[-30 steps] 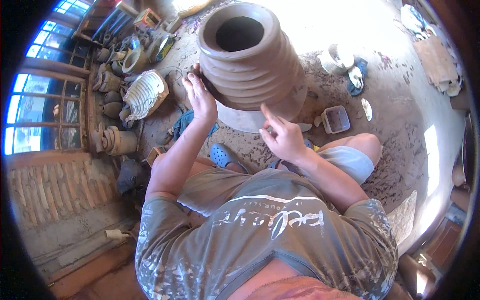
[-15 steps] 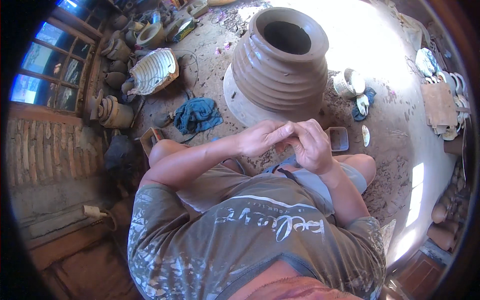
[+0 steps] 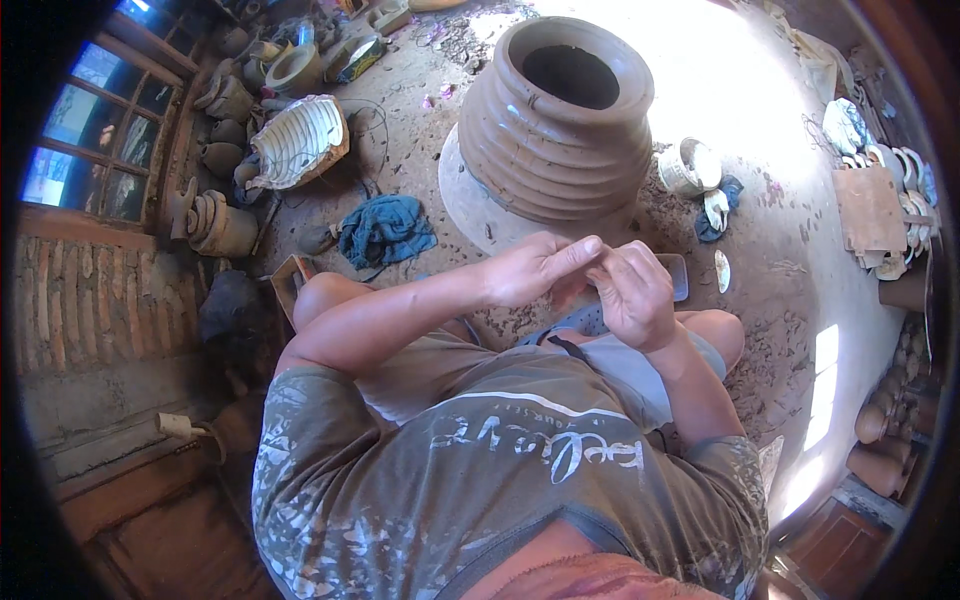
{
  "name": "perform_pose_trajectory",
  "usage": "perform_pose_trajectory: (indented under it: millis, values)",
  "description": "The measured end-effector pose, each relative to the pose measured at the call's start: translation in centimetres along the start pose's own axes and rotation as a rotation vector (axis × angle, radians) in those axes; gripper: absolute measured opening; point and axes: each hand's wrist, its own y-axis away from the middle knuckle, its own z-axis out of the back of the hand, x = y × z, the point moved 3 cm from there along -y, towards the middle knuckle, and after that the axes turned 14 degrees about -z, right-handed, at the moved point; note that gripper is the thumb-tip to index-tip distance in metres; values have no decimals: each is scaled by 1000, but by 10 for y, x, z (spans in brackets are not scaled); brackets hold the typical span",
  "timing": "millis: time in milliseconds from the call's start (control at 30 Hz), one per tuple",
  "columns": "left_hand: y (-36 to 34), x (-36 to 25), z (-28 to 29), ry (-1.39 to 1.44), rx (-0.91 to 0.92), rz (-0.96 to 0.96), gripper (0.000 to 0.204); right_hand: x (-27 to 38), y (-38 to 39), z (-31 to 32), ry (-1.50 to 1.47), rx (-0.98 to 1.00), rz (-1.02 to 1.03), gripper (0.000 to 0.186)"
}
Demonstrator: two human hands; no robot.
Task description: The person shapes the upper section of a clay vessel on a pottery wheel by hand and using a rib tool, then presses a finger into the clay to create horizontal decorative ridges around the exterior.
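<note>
1. Together in front of the body, the left bare hand [image 3: 530, 272] and the right bare hand [image 3: 640, 300] meet at the fingertips, the left thumb stretched toward the bent right fingers. I cannot tell whether anything small is pinched between them.

2. Just beyond the hands stands the large, brown-grey clay vessel [image 3: 555, 150], its wall ringed by broad horizontal ridges, its thick round rim open on a dark hollow. Neither hand appears to grip it.

3. Under the vessel lies a pale grey, round flat base [image 3: 462, 200], showing mostly along its left side.

4. Near the left forearm, a crumpled teal cloth [image 3: 385, 232] rests on the dirt-strewn floor; farther left is a whitish, ribbed, curved shell-like piece [image 3: 300, 140].

5. Partly hidden behind the right hand is a clear rectangular plastic tub [image 3: 679, 280]. A small whitish oval piece [image 3: 722, 271] lies just to its right.

6. Right of the vessel stands a round off-white bucket [image 3: 676, 174], with a dark blue bundled cloth [image 3: 732, 186] beside it.

7. At far left, a wooden-framed window [image 3: 125, 110] sits above a brick wall [image 3: 100, 300].
</note>
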Motion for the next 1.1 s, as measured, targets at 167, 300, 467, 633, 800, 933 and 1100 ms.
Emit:
perform_pose_trajectory:
  millis: [167,300,467,633,800,933,1100]
  values:
    - [-6,-1,10,-132,-71,-131,52,1,-9,5,-190,-22,-208,28]
    - [-9,-10,13,-273,-174,-291,42,-6,-9,2,-153,-117,-149,25]
    - [-18,-28,87,-331,-725,-639,36,-33,-12,8,-540,-280,-566,16]
    - [-33,-22,138,-577,-872,-759,51,-46,-21,0,-653,-214,-636,26]
    - [-43,8,117,-568,-909,-564,58,-49,-42,-18,-692,-209,-670,23]
    - [-45,17,131,-482,-1006,-631,50,-41,-49,-16,-323,-274,-524,13]
    - [-57,25,172,-560,-1027,-568,51,-34,-70,-36,-333,-449,-461,11]
